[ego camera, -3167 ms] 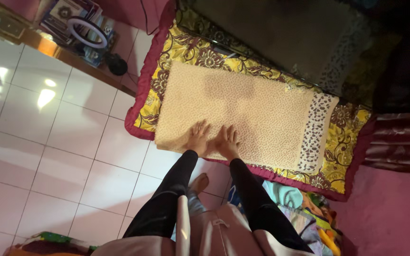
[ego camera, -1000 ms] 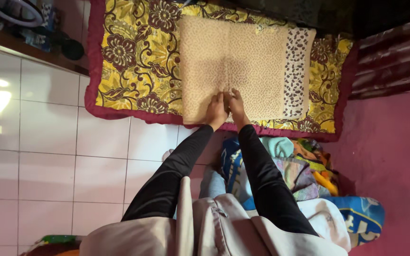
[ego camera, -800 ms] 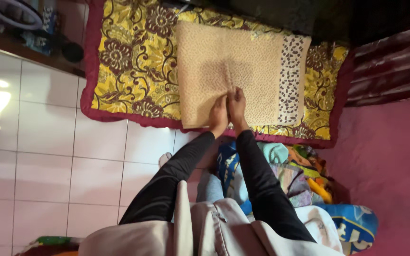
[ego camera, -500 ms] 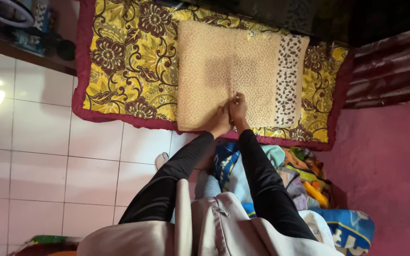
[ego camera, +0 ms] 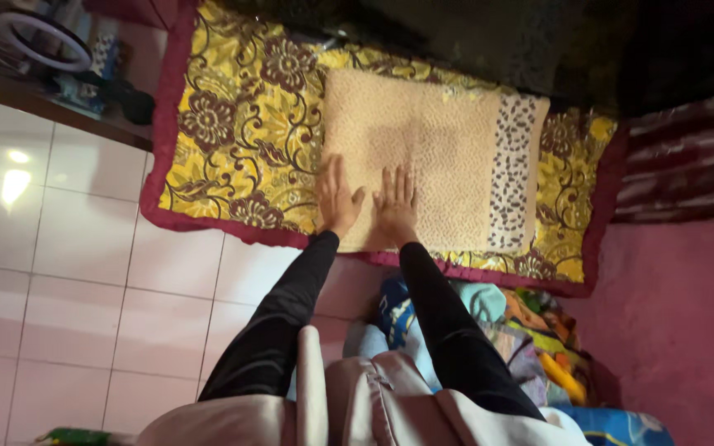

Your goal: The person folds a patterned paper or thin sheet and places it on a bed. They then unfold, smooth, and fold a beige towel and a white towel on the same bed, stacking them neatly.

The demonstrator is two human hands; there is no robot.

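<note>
Beige folded cloth (ego camera: pixel 431 157) under two hands

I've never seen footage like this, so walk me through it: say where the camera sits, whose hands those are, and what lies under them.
There is no machine here. A person wears one camera on the head, and it looks down past their own chest and black sleeves, so the view seems tipped.

The left hand and the right hand are that person's own. Both are bare, open and lie flat, fingers spread. Neither holds anything.

They press on a folded beige cloth with a spotted band along one end. The left hand lies at its edge. The cloth rests on a yellow flowered mat with a dark red border, spread on a tiled floor.

Near the person's legs is a pile of clothes in mixed colours. A shelf with small items is at upper left.
</note>
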